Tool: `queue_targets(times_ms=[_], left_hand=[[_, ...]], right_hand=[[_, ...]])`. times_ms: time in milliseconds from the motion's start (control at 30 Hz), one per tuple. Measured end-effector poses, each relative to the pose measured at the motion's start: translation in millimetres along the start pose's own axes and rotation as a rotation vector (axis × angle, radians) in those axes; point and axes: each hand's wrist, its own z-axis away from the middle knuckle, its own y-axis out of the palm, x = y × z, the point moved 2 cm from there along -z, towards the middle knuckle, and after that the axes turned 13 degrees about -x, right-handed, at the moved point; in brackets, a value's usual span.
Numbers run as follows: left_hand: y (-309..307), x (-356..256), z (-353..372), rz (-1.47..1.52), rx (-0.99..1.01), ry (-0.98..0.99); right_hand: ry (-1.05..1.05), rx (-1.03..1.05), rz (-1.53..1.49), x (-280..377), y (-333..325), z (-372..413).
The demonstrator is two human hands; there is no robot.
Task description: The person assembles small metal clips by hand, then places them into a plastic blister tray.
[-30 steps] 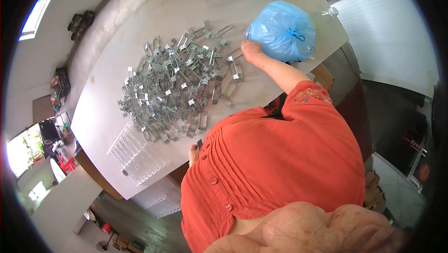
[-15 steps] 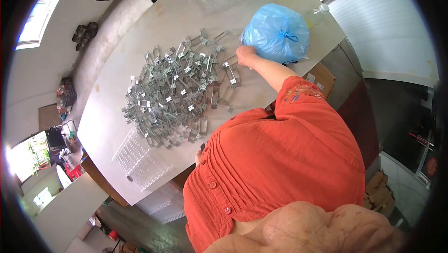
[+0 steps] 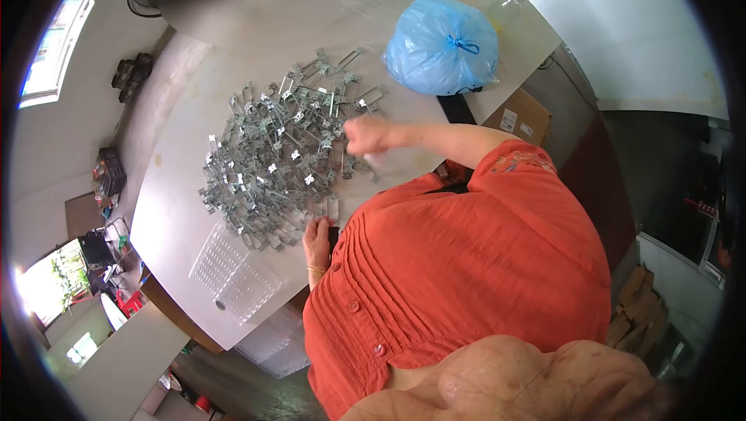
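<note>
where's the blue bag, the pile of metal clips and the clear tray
blue bag (image 3: pixel 439 44), head view, on its bulging side below the knot
pile of metal clips (image 3: pixel 272 157), head view, on the middle of the heap
clear tray (image 3: pixel 233 269), head view, on its ribbed flat face

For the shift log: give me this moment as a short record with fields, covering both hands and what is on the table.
right hand: over the near side of the pile, blurred, grip unclear
left hand: at the table's near edge, beside the pile
metal brackets: loose heap on the grey table
blue bag: knotted shut, on the table beyond the pile
clear tray: on the table's corner, near the left hand
cardboard box: off the table, below the bag's side
</note>
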Motion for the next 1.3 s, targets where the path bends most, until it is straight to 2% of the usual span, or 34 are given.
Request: queue_targets(times_ms=[67, 100, 167, 400, 600, 700, 800, 900, 967, 1033, 1100, 1133, 1167, 1200, 1233, 1300], left_hand=[[18, -41, 1, 0.248, 0.107, -0.009], [24, -62, 2, 0.238, 0.141, 0.021], [35, -94, 4, 0.219, 0.208, 0.083], [46, -82, 3, 0.332, 0.236, -0.044], [48, -81, -2, 0.208, 0.239, 0.077], [49, -86, 1, 0.188, 0.261, 0.060], [53, -94, 5, 0.234, 0.261, -0.070], [54, -94, 5, 0.255, 0.247, -0.071], [54, -93, 7, 0.288, 0.246, -0.057], [54, -89, 8, 0.304, 0.260, -0.042], [55, -81, 5, 0.319, 0.269, -0.010], [54, -89, 9, 0.308, 0.290, -0.024], [56, -87, 7, 0.269, 0.300, 0.029], [58, -81, 2, 0.229, 0.298, 0.080], [57, -79, 1, 0.187, 0.286, 0.124], [57, -94, 6, 0.171, 0.260, 0.042]], right_hand=[[-0.120, 0.072, -0.131, 37, 19, 20], [-0.197, 0.066, -0.222, 58, 18, 32], [-0.227, 0.120, -0.237, 85, 22, 47], [-0.283, 0.176, -0.223, 85, 26, 66], [-0.290, 0.185, -0.276, 79, 22, 69], [-0.242, 0.245, -0.294, 74, 21, 70], [-0.096, 0.230, -0.395, 67, 16, 75], [-0.061, 0.195, -0.505, 30, 9, 75], [0.079, 0.275, -0.468, 6, -18, 81], [0.135, 0.262, -0.448, -32, -35, 93], [0.197, 0.319, -0.285, -74, -61, 111], [0.153, 0.283, -0.247, -104, -69, 121], [0.230, 0.329, -0.164, -137, -77, 131], [0.188, 0.291, -0.047, -173, -88, 142], [0.328, 0.238, 0.054, -190, -105, 154], [0.253, 0.050, 0.288, -276, -124, 177]])
